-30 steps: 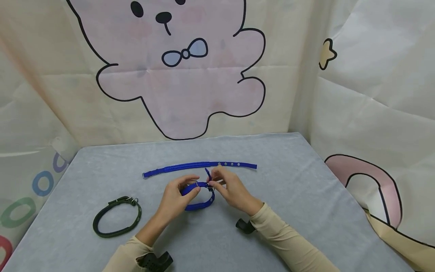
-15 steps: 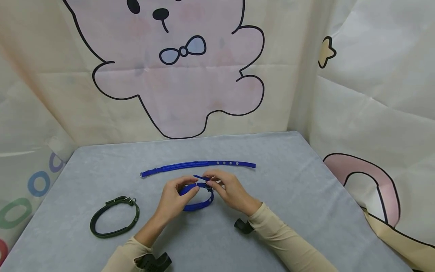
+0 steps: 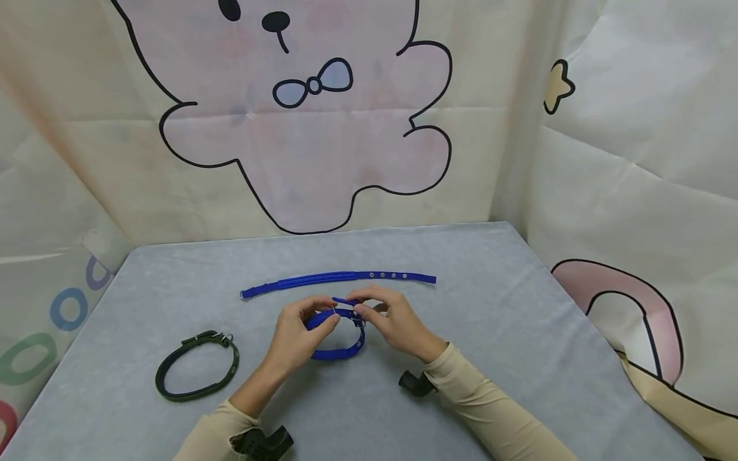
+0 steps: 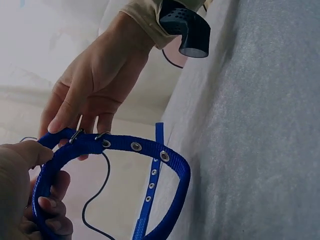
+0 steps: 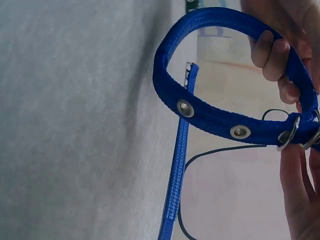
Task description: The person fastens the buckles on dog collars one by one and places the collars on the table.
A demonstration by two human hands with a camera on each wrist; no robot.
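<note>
A blue collar [image 3: 340, 353], bent into a loop, is held up between both hands above the table. My left hand [image 3: 296, 336] grips its padded side between thumb and fingers, some of them inside the loop. Opposite, my right hand [image 3: 398, 323] pinches the strap's free end by the buckle, and the tip points left. In the left wrist view the strap runs through the metal buckle [image 4: 76, 136], with a metal ring beside it. Metal eyelets [image 5: 240, 132] line the strap in the right wrist view. Where the buckle's prong sits, I cannot tell.
A second blue collar [image 3: 317, 280] lies stretched out behind the hands. To the left, a dark green collar [image 3: 196, 392] lies buckled in a loop. A grey cloth covers the table [image 3: 490, 307], and printed curtains [image 3: 634, 160] stand around it.
The strap's free end stood upright a second ago; it has swung over to the left, with my right fingers still on it. My left hand keeps its grip almost unmoved.
</note>
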